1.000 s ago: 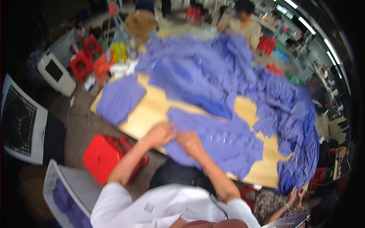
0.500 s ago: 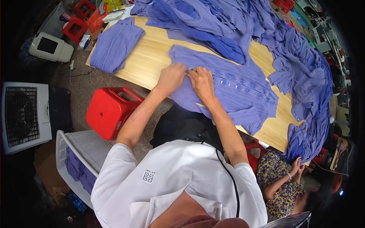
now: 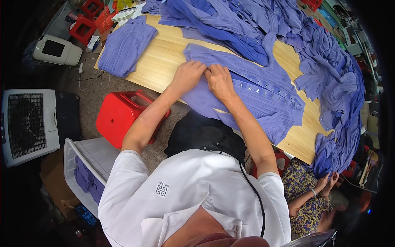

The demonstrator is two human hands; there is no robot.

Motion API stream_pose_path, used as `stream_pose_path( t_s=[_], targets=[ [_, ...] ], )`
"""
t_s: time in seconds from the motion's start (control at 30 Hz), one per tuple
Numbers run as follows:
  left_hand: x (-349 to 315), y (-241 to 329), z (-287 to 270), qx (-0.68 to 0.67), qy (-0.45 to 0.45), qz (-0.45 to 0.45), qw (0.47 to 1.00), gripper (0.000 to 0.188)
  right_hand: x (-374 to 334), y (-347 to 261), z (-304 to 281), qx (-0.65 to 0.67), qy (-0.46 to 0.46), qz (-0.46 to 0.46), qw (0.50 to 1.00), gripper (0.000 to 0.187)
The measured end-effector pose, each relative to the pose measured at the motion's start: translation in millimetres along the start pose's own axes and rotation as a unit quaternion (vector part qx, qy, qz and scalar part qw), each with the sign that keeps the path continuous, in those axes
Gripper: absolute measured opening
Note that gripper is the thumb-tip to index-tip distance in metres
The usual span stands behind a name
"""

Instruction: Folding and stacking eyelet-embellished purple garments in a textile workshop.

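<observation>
Here, purple cloth [image 3: 84, 175] inside a white bin [image 3: 98, 153], both hands [image 3: 189, 77] [image 3: 220, 82] in closed pinches on a purple garment [image 3: 265, 98].

The flat, ribbed periwinkle cloth garment [image 3: 267, 108] carries tone-on-tone stripes and a line of silvery metal fasteners [image 3: 258, 89]. The straight-edged wooden table [image 3: 162, 47] is pale yellow with streaky grain. The boxy plastic stool [image 3: 119, 119] is solid red, the collared cloth shirt [image 3: 185, 177] white with a black geometric emblem [image 3: 161, 190], and the co-worker's cloth outfit [image 3: 299, 185] yellow-and-purple floral.
</observation>
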State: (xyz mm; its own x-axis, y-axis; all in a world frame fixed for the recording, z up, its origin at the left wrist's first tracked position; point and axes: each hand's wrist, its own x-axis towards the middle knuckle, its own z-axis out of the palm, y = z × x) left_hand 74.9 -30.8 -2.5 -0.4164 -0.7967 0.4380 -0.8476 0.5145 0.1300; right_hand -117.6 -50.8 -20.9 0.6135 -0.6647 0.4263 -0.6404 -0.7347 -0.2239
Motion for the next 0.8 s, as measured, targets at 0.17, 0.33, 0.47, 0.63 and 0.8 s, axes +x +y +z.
stream_pose_path(
  t_s=[0.17,0.33,0.47,0.63,0.8],
  targets=[
    [-6.0,-1.1,9.2,-0.015,0.065,-0.024,0.998,0.018,1.4,8.8,4.8,-0.070,0.009,-0.074,0.995,0.015],
    [-2.7,-5.8,8.6,-0.033,0.083,-0.013,0.996,0.024,5.4,10.4,2.9,-0.059,0.078,-0.079,0.992,0.015],
    [-24.8,-18.0,29.9,-0.100,0.068,-0.022,0.992,0.018,8.3,-0.8,2.4,-0.028,0.085,-0.087,0.992,0.008],
    [-10.4,-9.4,52.9,-0.160,0.197,0.027,0.967,0.010,-4.1,29.0,6.6,-0.178,-0.012,-0.061,0.982,0.013],
    [-15.3,-11.6,56.4,-0.147,0.236,0.033,0.960,0.019,4.7,36.7,0.6,-0.135,0.020,-0.129,0.982,0.014]
  ],
)
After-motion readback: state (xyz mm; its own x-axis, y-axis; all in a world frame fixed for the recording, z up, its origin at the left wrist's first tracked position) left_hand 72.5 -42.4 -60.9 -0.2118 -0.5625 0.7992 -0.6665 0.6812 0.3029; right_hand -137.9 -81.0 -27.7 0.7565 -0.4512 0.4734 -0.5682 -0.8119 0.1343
